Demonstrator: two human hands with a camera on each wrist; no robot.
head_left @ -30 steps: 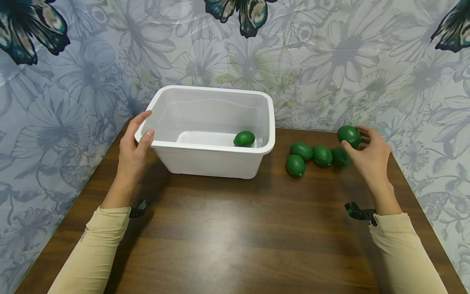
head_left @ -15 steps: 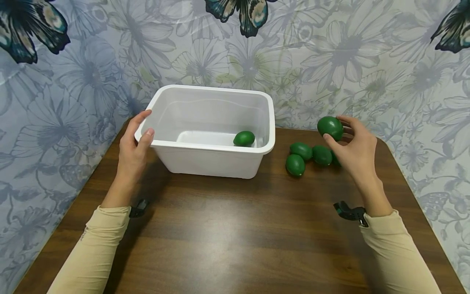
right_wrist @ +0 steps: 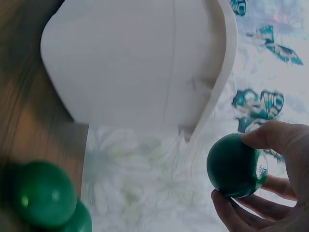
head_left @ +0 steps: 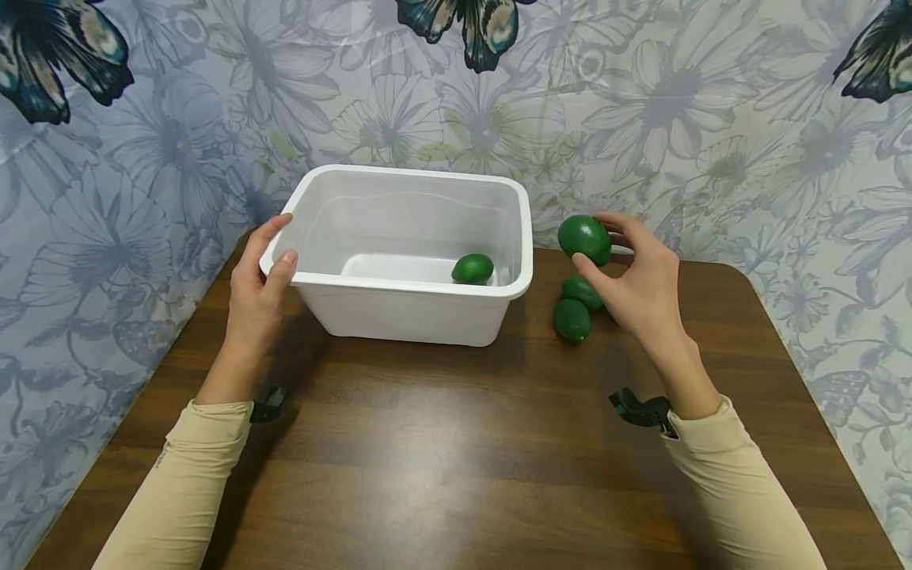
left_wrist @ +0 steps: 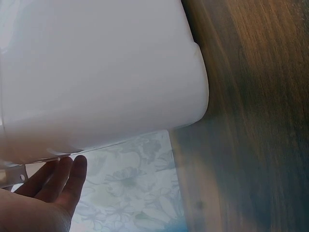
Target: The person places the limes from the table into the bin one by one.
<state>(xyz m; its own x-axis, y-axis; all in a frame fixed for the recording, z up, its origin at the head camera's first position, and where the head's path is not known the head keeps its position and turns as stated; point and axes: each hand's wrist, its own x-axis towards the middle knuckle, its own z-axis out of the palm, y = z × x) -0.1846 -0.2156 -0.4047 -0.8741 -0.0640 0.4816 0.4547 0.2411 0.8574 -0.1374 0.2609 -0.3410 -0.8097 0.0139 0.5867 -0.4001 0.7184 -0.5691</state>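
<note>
A white plastic tub [head_left: 399, 313] stands on the table, and one green lime [head_left: 473, 269] lies inside it toward the right end. My left hand [head_left: 258, 293] grips the tub's left rim, thumb near the top; in the left wrist view its fingers [left_wrist: 72, 183] touch the outer wall. Raised above the table to the right of the tub, a lime [head_left: 584, 240] is pinched between the thumb and fingers of my right hand [head_left: 644, 289]. Below it, two limes lie touching, a rear lime [head_left: 580, 291] and a front lime [head_left: 572, 320]; my right hand hides the others.
The brown wooden table [head_left: 427, 443] extends toward me and to the right. Directly behind it rises a wall with flowered paper [head_left: 641, 119] and butterfly figures [head_left: 484, 32]. A black wrist strap mount [head_left: 641, 408] sticks out from my right wrist.
My right hand has carried the lime leftward and slightly up, from the right end of the lime group to beside the tub. My left hand and the tub have stayed put.
</note>
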